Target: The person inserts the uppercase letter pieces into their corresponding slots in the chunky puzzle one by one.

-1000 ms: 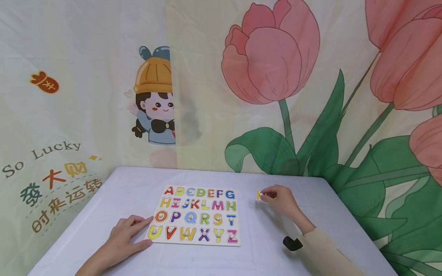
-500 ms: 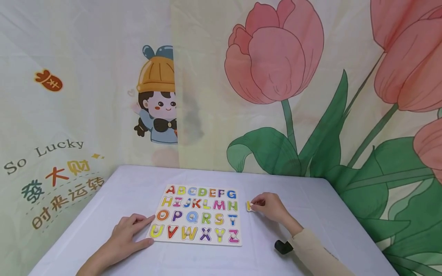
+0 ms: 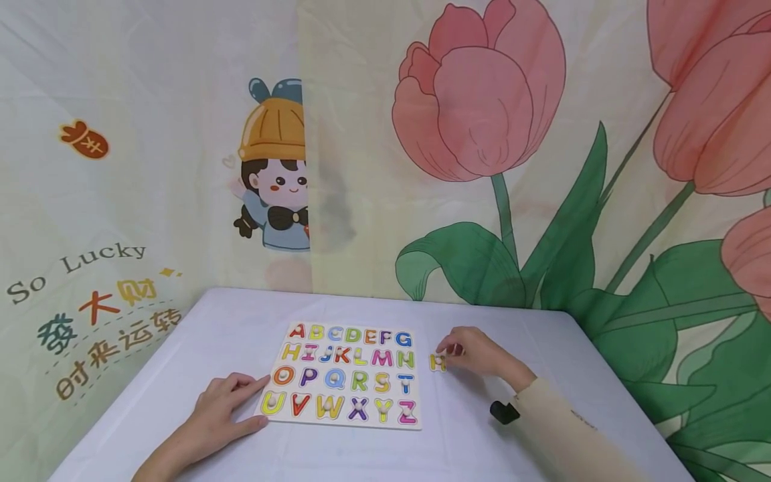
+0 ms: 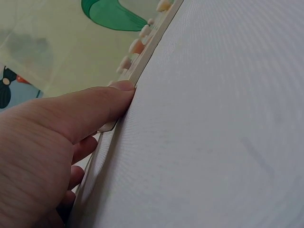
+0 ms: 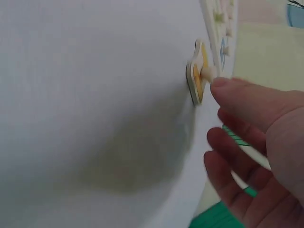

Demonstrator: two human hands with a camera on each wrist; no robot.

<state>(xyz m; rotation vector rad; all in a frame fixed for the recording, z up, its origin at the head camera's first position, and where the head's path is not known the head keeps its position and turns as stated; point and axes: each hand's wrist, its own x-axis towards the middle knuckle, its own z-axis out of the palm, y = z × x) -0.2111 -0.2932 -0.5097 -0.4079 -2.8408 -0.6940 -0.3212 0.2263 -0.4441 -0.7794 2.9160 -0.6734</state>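
Observation:
A white alphabet puzzle board lies on the table, with colourful letter pieces set in rows and small knobs on them. My left hand rests at the board's left edge, fingers and thumb against it; the left wrist view shows the thumb on the edge. Just right of the board, a yellow letter H piece lies on the table. My right hand is close over it, fingers loosely bent. In the right wrist view the thumb is right at the knob of the piece.
A white cloth covers the table. Behind it hangs a curtain printed with tulips and a cartoon figure. A black object sits at the right wrist by the beige sleeve.
My right hand has brought the H piece left and nearer, down beside the board, then shifted slightly up from it, leaving more of the letter visible. The left hand stays at the board's edge.

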